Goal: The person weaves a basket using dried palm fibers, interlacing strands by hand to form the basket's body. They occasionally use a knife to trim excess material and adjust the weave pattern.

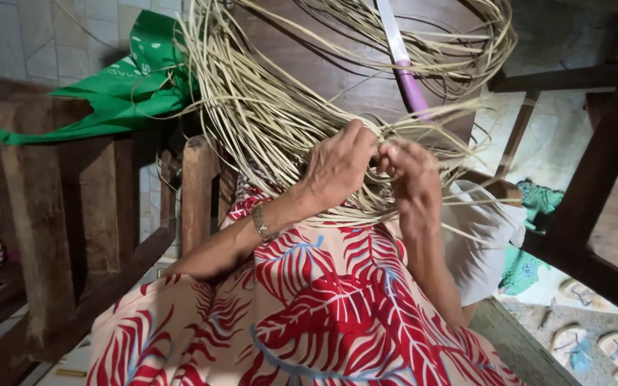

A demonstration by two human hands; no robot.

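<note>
Head view, looking down over a lap in a red-and-white leaf-print dress (pixel 309 314).

Left hand (pixel 337 168): fingers curled closed, pinching pale cane strands (pixel 266 114) at the point where the loops gather. A metal bracelet (pixel 261 221) sits on that wrist.

Right hand (pixel 413 179): fingers also closed, tips meeting the left hand's; it appears to grip the same strands, though the exact strand is too fine to tell.

Cane strands: a loose bundle of long thin strips, fanning up from both hands and looping over the dark wooden tabletop (pixel 337 64) ahead.

A knife (pixel 403 61) with a purple handle lies on the tabletop just beyond the hands, blade pointing away, and strands cross over it. A green bag (pixel 123 86) lies at upper left. A white cloth (pixel 484 236) lies beside the right forearm. Sandals (pixel 595 343) are on the floor at lower right.

Risks, as judged:
- The loose loops could tangle or kink if pulled hard, since many strands overlap.
- Strands lying across the knife could drag it towards the hands.
- Thin strip edges could cut the pinching fingers if they slide under tension.
</note>
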